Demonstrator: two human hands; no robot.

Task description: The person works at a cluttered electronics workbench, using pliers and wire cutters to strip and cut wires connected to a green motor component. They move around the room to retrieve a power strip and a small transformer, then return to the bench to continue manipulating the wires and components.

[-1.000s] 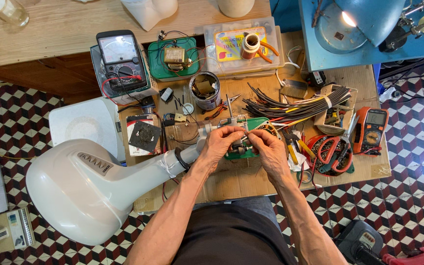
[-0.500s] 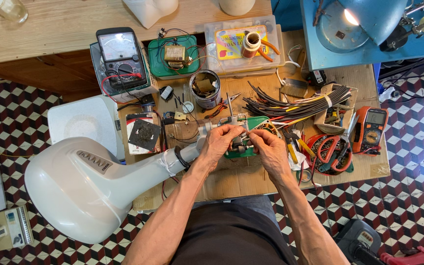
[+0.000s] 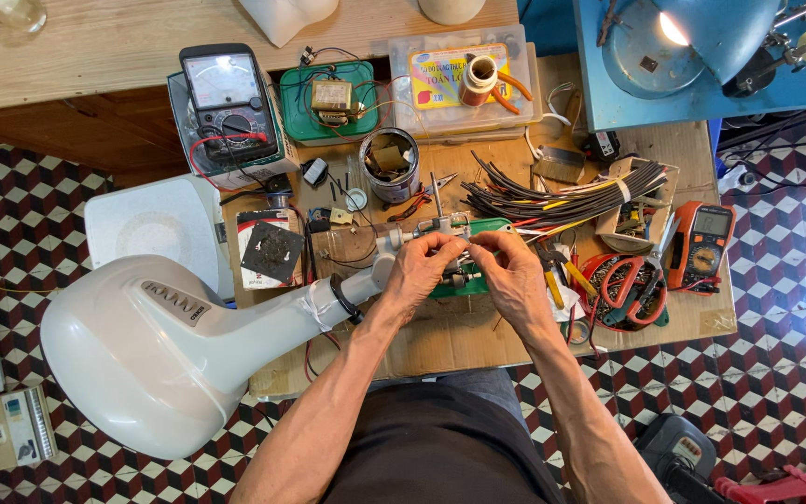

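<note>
Analog meter (image 3: 226, 103) at table (image 3: 478, 327) rear-left; tin can (image 3: 390, 163) centre; wire bundle (image 3: 562, 194) right; orange multimeter (image 3: 700, 241) far right.

Free room on the surface (image 3: 478, 341) lies along its near edge, a bare wooden strip just before the hands. Toward the far edge a tin can (image 3: 390, 164), a grey meter (image 3: 226, 107) and a clear parts box (image 3: 464, 84) block the way. The right edge is crowded by a wire bundle (image 3: 562, 196), red-handled pliers (image 3: 627, 285) and an orange meter (image 3: 701, 243). The white lamp housing (image 3: 170, 345) bars the left edge
</note>
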